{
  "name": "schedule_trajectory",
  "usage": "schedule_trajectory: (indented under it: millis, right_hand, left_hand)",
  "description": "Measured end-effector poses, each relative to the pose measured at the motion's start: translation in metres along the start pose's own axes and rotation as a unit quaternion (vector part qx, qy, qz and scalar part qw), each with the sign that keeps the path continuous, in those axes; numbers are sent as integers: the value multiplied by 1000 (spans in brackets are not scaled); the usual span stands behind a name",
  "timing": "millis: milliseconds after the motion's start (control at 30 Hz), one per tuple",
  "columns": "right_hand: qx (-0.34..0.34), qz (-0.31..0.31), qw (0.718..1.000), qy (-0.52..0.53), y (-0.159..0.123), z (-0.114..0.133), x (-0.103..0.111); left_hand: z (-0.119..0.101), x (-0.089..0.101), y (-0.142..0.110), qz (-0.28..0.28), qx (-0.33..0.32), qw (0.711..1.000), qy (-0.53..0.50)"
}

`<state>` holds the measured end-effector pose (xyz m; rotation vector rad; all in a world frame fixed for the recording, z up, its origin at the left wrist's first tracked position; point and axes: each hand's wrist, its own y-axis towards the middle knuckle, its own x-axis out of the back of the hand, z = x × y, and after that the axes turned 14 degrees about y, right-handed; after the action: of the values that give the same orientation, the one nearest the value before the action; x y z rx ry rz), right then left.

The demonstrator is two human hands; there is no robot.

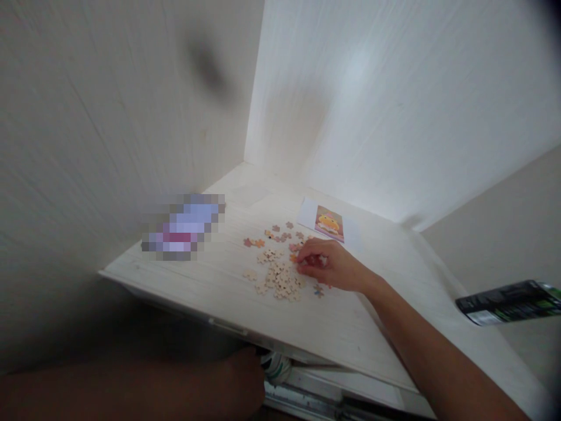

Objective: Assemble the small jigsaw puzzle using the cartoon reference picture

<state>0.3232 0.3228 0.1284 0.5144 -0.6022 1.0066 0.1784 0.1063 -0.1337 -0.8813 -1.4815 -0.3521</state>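
My right hand (pixel 322 264) reaches in from the lower right over loose jigsaw puzzle pieces on a pale tabletop. Its fingers are curled, with thumb and fingertips close together around a small orange puzzle piece (pixel 293 257) at the edge of the pile. Plain-backed pieces (pixel 280 279) form a heap just left of the fingertips. Picture-side-up pieces (pixel 284 237) lie scattered behind it, and a few (pixel 318 290) sit near my wrist. My left hand (pixel 246 377) appears dark and blurred below the table's front edge, its fingers hidden.
A picture sheet (pixel 329 223) with a yellow figure lies behind the pieces. A pixelated flat object (pixel 186 228) rests at the table's left. A dark can (pixel 508 302) is at the right. Pale walls (pixel 333 105) enclose the table; an open drawer (pixel 307 394) shows below its front edge.
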Motion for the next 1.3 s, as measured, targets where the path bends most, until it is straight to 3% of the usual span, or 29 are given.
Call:
schedule_trajectory:
  millis: [167,300,500,633,800,1000,1300]
  right_hand:
    - [-35,17,999,30,0,2,1]
    - [-79,-12,996,36,0,-1,1]
    - [-26,-50,998,-12,1,-2,-1]
    - [18,-17,1000,-10,0,0,0]
    - [-9,7,999,36,-2,4,4]
    - [-28,89,993,67,-4,9,4]
    - [-45,91,992,70,-6,5,7]
  left_hand:
    - [1,6,-2,50,-20,996,68]
    - [2,10,-1,67,-51,993,85]
    - [2,7,2,97,-59,988,105]
    - [1,6,3,97,-60,986,118]
    - [3,4,1,91,-69,985,130]
    - [4,4,-1,75,-76,984,145]
    - [5,-3,-5,41,-71,981,177]
